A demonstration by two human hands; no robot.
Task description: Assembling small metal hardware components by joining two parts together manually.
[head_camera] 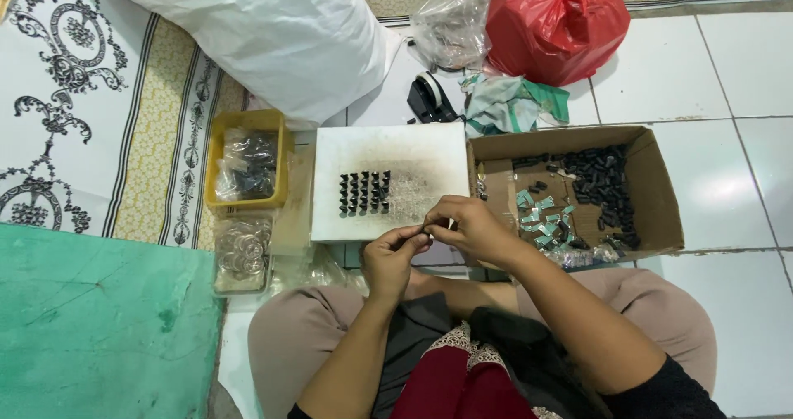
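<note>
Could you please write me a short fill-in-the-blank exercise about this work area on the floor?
1. The small black parts stand in rows on a ____ board.
2. The tied plastic bag at the top is ____.
3. The loose black pieces lie in a ____ box.
4. Both hands, left hand and right hand, meet just ____ the board.

Missing words: white; red; cardboard; below

Home floor used as a piecework spot: white tile floor (743, 72), patterned mat (74, 97), person sitting cross-legged. Cardboard box (661, 212) of small black parts, yellow bin (216, 130), plastic bags (553, 26) around.
</note>
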